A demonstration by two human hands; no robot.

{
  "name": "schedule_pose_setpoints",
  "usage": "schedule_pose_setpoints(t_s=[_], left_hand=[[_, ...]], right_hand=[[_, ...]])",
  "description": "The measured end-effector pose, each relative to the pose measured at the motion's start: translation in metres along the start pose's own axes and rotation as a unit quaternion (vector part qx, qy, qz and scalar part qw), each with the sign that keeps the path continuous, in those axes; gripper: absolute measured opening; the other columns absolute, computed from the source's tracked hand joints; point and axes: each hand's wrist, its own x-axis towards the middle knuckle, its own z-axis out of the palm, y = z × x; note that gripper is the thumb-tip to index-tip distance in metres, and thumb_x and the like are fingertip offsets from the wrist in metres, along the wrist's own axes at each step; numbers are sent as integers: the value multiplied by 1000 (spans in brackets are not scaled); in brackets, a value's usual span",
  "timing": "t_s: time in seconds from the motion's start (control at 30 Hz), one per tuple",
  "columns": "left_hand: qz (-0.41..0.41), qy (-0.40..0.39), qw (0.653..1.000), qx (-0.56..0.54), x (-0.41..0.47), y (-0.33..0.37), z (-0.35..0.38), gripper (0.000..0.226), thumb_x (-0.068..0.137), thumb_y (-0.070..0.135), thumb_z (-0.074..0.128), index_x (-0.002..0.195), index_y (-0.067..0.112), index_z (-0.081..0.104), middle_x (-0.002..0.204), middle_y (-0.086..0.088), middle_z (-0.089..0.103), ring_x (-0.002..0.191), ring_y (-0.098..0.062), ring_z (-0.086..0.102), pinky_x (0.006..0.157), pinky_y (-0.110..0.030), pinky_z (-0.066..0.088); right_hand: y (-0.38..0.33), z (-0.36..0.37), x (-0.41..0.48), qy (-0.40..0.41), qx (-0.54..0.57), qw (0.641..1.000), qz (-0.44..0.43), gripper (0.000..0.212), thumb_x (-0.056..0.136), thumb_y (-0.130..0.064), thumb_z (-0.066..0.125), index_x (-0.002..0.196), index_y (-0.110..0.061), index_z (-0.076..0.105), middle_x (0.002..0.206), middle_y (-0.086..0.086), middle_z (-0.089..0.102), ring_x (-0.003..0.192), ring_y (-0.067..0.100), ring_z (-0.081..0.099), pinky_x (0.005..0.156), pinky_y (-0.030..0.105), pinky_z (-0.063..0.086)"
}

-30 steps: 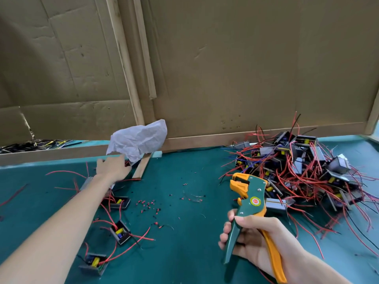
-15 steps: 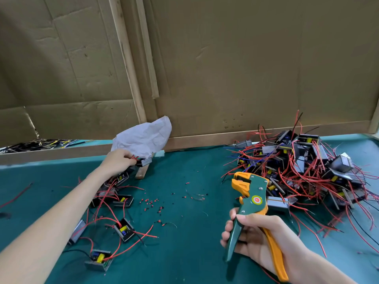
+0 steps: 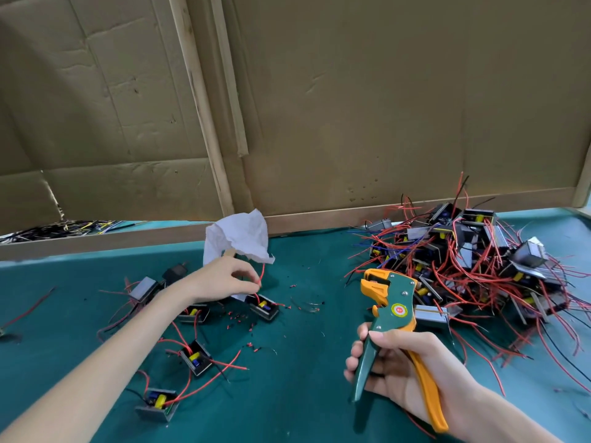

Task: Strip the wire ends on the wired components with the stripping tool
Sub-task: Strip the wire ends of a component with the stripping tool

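Note:
My right hand (image 3: 406,372) grips the green and orange stripping tool (image 3: 391,318) by its handles, jaws pointing up, over the green table. My left hand (image 3: 224,278) pinches the red wire (image 3: 262,272) of a small black wired component (image 3: 263,307) that sits just below my fingers. Several more components with red wires (image 3: 195,358) lie on the left beside my forearm. A big tangled pile of wired components (image 3: 473,260) fills the right side, just beyond the tool.
A crumpled white paper (image 3: 238,239) lies behind my left hand, against the wooden rail (image 3: 319,215) of the cardboard back wall. Small red insulation scraps (image 3: 238,318) dot the green mat (image 3: 294,378). Loose black and yellow wires (image 3: 57,228) lie beyond the rail at far left.
My left hand drew back from under the white paper toward me and to the right, now pinching a red wire with its component below. The right hand and tool stayed almost still.

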Motion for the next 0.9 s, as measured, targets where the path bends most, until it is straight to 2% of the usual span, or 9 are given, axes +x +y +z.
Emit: schedule_pose_setpoints(t_s=[0.13,0.33,0.47,0.6,0.63,0.7,0.77,0.83,0.9], left_hand=[[64,17,998,7,-8,26,20,3,85,26,70,82,26,68,95,11,70,93,-6,60,87,-23,42],[116,-3,990,-82,-15,55,58,9,90,15,63,93,18,71,97,8,71,88,0,62,87,-21,47],[96,87,989,-69,-14,49,51,24,93,8,52,103,22,68,111,8,66,103,-4,58,94,-20,42],[28,285,944,165,-13,22,30,32,87,13,54,117,22,59,120,3,54,115,-18,44,89,-32,41],[-23,288,924,252,-12,12,23,42,85,20,56,126,24,52,127,0,47,120,-22,36,88,-38,39],[-147,195,902,355,-6,-2,7,57,84,34,56,138,26,37,138,-6,38,125,-26,27,90,-43,35],[-216,111,895,374,3,-9,-4,46,87,37,54,129,23,43,131,-7,47,122,-28,37,89,-41,33],[-209,94,897,378,13,-9,-14,23,89,28,52,110,18,57,114,-5,60,108,-27,53,85,-36,35],[-179,162,896,373,22,-3,-23,17,91,22,49,97,13,62,97,-7,64,88,-27,58,77,-34,38]], right_hand=[[0,-1,0,3,3,1000,0,33,50,1,82,79,3,67,80,25,60,72,41,64,72,50,56],[-1,0,-1,6,4,1000,-4,33,49,1,82,79,3,68,80,25,61,72,41,64,72,49,56],[0,1,0,9,6,1000,-2,31,51,0,80,79,3,68,80,24,61,72,41,65,72,49,56],[-1,1,0,7,6,1000,-1,30,53,1,79,80,3,68,79,25,61,72,41,65,72,50,56],[-1,1,0,8,6,1000,-1,31,52,1,80,80,3,68,79,25,61,72,41,65,72,49,56],[0,2,0,11,5,1000,-1,33,49,1,82,79,3,68,79,24,61,72,41,65,72,49,56],[0,2,0,12,5,1000,-1,31,51,0,80,79,3,68,79,24,61,72,41,65,71,49,56],[-1,3,-1,11,6,1000,0,29,53,0,79,79,3,68,80,24,61,72,41,65,72,49,56],[-2,2,-1,11,6,1000,1,28,54,0,79,80,3,68,80,25,60,72,41,65,73,49,56]])
